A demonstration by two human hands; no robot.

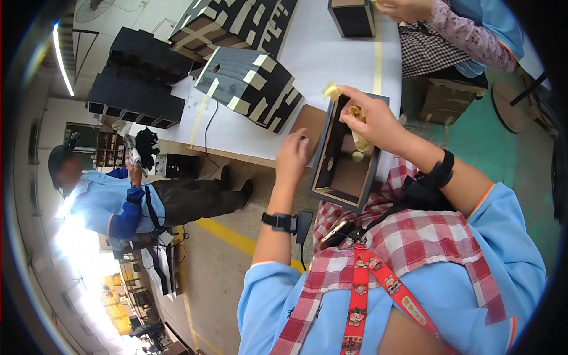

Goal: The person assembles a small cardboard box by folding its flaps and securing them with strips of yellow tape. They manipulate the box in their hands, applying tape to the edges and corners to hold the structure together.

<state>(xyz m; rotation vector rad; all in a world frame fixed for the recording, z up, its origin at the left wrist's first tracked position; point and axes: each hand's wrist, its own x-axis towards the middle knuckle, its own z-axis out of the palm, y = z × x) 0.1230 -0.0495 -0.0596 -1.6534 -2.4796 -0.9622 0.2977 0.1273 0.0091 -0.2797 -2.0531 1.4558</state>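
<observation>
1. Nearest the lens: red-and-white checked apron over a light blue work shirt, with a red patterned lanyard strap hanging down the chest.
2. Right hand raised over the open top of a tall black box with a brown board interior; grip pinched on a strip of pale yellow masking tape, fingertips closed on it at the box's upper rim, one crumpled end sticking up above the fingers.
3. Left hand flat against the box's left outer wall, fingers curled loosely, steadying rather than pinching; box tilted at the near edge of the white worktop, partly over the lap.
4. Judged by the look of it, midway through this box: some tape loose in the hand, more lying inside, no strips visible on the outer walls.
5. Black wristbands on both wrists; a dark handheld device tucked at the waist.
6. Further out on the worktop: black boxes with many pale tape strips stuck across their faces, more behind, and a flat brown board beside the held box.
7. Stack of plain black boxes at the far left, without tape.
8. Another person's hand at a small black box at the top; a third person in blue seated at left, beyond the yellow floor line.
</observation>
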